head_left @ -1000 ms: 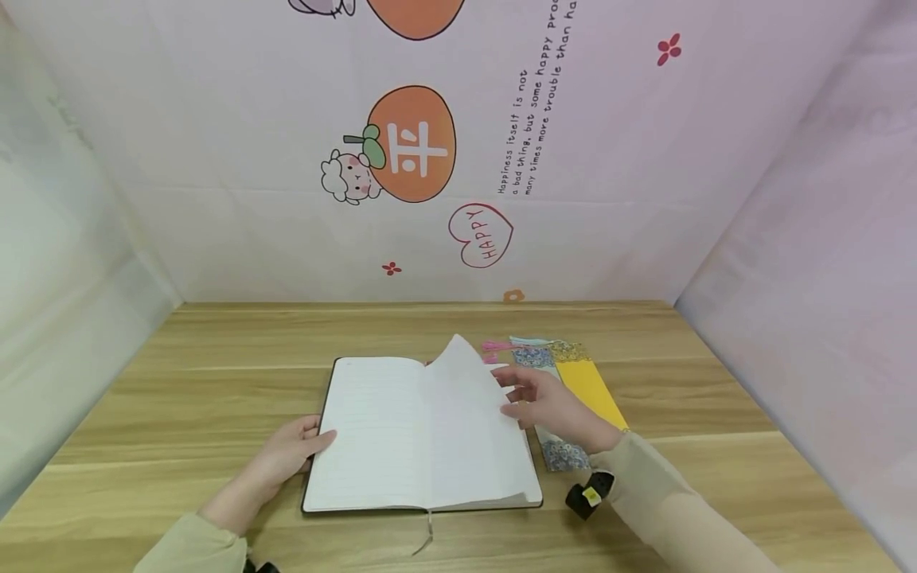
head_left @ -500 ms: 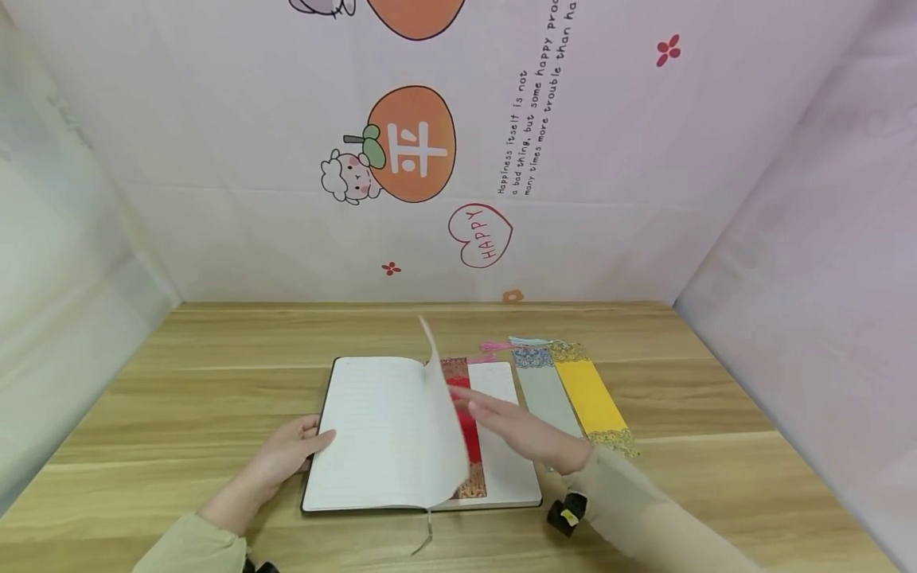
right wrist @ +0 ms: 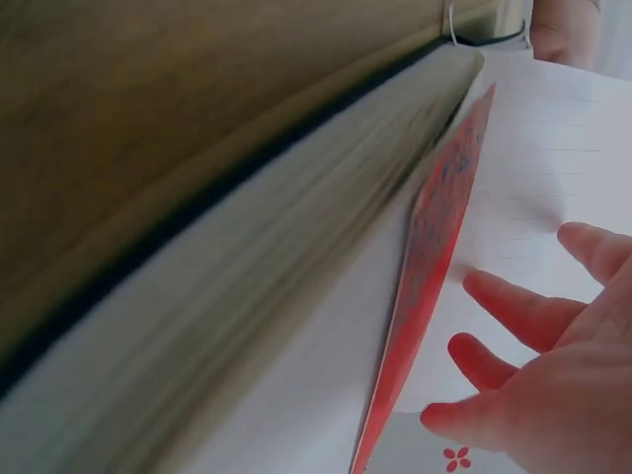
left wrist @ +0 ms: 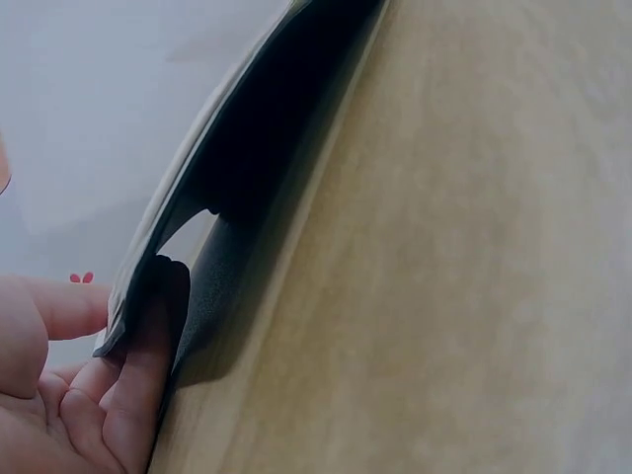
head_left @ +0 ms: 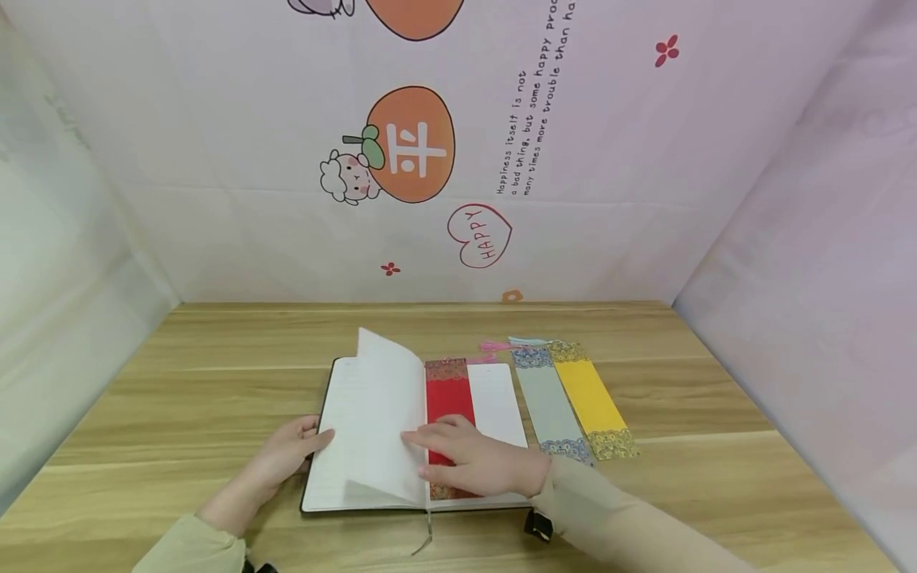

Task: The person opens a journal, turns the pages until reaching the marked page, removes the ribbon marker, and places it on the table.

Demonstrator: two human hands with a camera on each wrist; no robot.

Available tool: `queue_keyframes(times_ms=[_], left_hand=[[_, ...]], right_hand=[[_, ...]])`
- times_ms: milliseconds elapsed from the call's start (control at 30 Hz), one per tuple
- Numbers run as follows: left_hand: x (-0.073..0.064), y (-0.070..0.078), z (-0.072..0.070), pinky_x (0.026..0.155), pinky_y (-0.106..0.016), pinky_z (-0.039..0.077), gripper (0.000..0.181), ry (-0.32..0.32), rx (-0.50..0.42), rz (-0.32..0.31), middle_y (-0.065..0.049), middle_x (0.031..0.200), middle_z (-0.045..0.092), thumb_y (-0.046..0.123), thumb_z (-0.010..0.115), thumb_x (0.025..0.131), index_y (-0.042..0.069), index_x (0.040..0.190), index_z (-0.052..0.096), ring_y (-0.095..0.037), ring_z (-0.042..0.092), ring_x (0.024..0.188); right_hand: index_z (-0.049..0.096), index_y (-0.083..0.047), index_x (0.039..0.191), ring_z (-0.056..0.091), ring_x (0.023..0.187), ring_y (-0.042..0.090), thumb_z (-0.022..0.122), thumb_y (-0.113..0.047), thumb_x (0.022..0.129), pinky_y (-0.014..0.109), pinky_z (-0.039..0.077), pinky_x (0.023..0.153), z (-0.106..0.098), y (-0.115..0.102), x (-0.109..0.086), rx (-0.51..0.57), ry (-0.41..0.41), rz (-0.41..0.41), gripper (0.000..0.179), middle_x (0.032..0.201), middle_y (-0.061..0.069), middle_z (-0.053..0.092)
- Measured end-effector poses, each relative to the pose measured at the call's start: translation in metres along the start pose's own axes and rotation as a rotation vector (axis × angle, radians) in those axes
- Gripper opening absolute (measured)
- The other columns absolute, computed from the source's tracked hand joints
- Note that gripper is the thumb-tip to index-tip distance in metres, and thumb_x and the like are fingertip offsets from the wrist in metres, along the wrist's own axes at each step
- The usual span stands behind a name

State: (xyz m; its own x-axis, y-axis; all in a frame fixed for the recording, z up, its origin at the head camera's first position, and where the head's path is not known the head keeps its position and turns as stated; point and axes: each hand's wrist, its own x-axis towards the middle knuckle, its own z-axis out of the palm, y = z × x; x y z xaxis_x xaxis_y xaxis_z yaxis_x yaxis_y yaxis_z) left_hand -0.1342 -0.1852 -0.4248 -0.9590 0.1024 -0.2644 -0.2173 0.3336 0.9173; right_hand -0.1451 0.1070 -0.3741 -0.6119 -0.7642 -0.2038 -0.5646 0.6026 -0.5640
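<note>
Already, the red bookmark (head_left: 450,398) lies bared, lower centre; the page (head_left: 390,406) isn't yet flat.
Left hand (head_left: 290,447) pinches the book (head_left: 500,410); right hand's (head_left: 478,461) grip wide.

A dark-covered, lined notebook (head_left: 496,398) lies open on the tabletop (head_left: 236,374), its left edge pinched and slightly raised by the left hand (head_left: 290,446). One white page (head_left: 387,406) curls up over the left side, far corner lifted. A red bookmark (head_left: 447,394) with patterned ends lies along the gutter on the right side, partly beneath the right hand (head_left: 476,460).
</note>
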Motion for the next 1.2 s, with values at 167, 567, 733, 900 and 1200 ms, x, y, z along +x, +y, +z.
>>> queue_keyframes(times_ms=[167,567,733,900,1200], left_hand=[[0.002,-0.003,0.000,0.069,-0.031,0.051,0.033,0.011,-0.025,0.009,-0.003,0.088,0.066,0.012,0.044,0.097,-0.011,0.118,0.052,-0.013,0.059,0.078],[0.000,0.001,0.000,0.068,-0.029,0.051,0.047,0.036,-0.028,-0.078,-0.005,0.091,0.065,0.030,0.037,0.102,-0.011,0.125,0.048,-0.012,0.060,0.078],[-0.001,0.001,0.000,0.067,-0.030,0.051,0.042,0.004,0.031,-0.043,-0.004,0.091,0.067,0.022,0.049,0.098,-0.011,0.125,0.048,-0.014,0.061,0.075],[-0.001,0.002,-0.001,0.068,-0.030,0.050,0.049,-0.009,0.028,-0.025,-0.012,0.105,0.068,0.021,0.050,0.098,-0.013,0.132,0.041,-0.014,0.062,0.077],[-0.001,0.003,0.000,0.070,-0.031,0.051,0.054,-0.004,0.023,-0.032,-0.021,0.118,0.063,0.021,0.052,0.097,-0.015,0.135,0.036,-0.013,0.063,0.081]], right_hand=[[0.038,-0.029,0.145,0.022,0.138,0.031,0.047,-0.046,0.096,0.057,0.013,0.112,0.005,-0.006,0.003,-0.112,-0.018,0.000,0.053,0.150,0.007,0.036],[0.046,-0.037,0.139,0.022,0.139,0.033,0.053,-0.051,0.092,0.065,0.008,0.109,0.010,-0.010,0.004,-0.300,-0.056,0.009,0.050,0.152,0.001,0.032],[0.047,-0.039,0.137,0.024,0.137,0.031,0.055,-0.052,0.090,0.065,0.008,0.109,0.009,-0.013,0.007,-0.340,-0.063,0.018,0.050,0.149,-0.001,0.035],[0.053,-0.034,0.133,0.027,0.134,0.026,0.060,-0.046,0.089,0.059,0.014,0.109,0.004,-0.013,0.010,-0.284,-0.012,0.020,0.046,0.144,-0.001,0.041],[0.059,-0.008,0.123,0.050,0.116,0.029,0.069,-0.020,0.085,0.045,0.047,0.093,-0.012,0.005,0.015,-0.006,0.351,0.121,0.041,0.127,0.013,0.054]])
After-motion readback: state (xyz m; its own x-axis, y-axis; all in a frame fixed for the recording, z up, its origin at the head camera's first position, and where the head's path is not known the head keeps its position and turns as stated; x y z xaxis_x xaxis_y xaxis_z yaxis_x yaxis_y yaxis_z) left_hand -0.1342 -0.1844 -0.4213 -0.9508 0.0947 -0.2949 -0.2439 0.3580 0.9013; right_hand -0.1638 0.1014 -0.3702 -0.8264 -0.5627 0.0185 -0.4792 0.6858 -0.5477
